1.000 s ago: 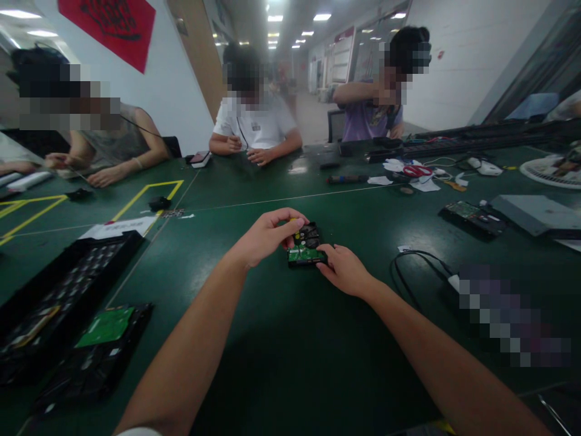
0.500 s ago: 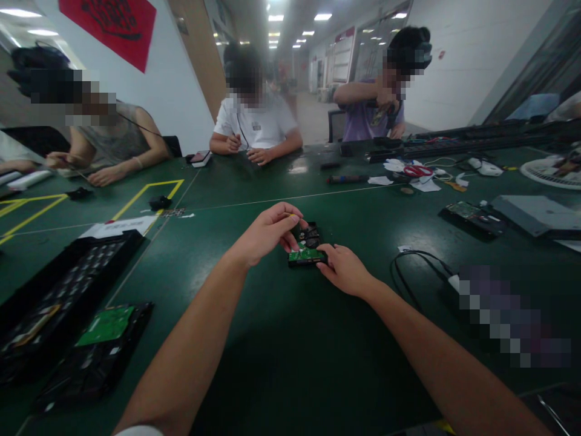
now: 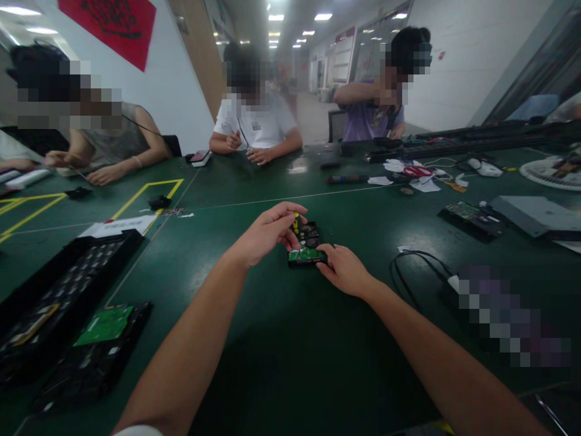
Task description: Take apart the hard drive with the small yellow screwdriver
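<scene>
A small black hard drive point(image 3: 307, 243) with a green circuit board on top lies on the green table point(image 3: 290, 339) in front of me. My left hand point(image 3: 267, 232) is closed in a pinch around a small yellow-handled screwdriver point(image 3: 296, 223), held over the drive's far left part. My right hand point(image 3: 342, 268) rests at the drive's near right corner, fingers curled against its edge and holding it in place.
Black trays point(image 3: 68, 290) with a green board point(image 3: 105, 325) lie at the near left. A black cable point(image 3: 415, 272) loops at the right. Another circuit board point(image 3: 472, 216) and a grey box point(image 3: 535, 213) lie further right. Three people sit across the table, with tools and papers point(image 3: 408, 172) near them.
My left hand has lifted slightly and turned, so the yellow screwdriver handle shows more between its fingers. My right hand and the drive have stayed put.
</scene>
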Demonstrator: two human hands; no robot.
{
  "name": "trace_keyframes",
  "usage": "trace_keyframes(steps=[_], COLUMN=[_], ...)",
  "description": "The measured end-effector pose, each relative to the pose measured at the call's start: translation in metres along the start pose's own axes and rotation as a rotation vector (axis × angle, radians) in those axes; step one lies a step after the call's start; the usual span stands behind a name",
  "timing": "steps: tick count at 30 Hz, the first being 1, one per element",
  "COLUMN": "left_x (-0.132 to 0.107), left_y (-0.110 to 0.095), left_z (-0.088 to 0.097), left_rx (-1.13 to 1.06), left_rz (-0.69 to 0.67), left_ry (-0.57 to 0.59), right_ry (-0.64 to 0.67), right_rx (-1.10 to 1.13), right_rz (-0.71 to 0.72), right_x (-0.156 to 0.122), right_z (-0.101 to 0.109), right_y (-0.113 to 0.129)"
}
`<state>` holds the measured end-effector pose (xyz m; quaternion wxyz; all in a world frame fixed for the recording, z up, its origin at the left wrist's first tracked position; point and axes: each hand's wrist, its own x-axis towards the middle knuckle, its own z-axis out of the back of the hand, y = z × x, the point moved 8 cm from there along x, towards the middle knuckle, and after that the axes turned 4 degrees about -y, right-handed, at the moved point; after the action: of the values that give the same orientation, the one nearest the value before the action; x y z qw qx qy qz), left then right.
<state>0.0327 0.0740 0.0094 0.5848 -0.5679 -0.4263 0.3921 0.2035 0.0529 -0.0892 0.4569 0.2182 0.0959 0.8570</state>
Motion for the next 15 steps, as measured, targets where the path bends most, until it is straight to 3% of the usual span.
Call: trace_keyframes(steps=[9,15], left_x=[0.0018,-0.0003], left_y=[0.0006,-0.0010], left_z=[0.0031,-0.0003], left_rx=[0.086,0.148], left_rz=[-0.020,-0.040], left_ry=[-0.023,0.043], right_ry=[0.003,0.004], right_rx=[0.010,0.012], right_rz=[-0.028,-0.021], right_x=[-0.0002,-0.0003], right_z=[-0.0011,-0.0005], right_y=[-0.0028,-0.0013])
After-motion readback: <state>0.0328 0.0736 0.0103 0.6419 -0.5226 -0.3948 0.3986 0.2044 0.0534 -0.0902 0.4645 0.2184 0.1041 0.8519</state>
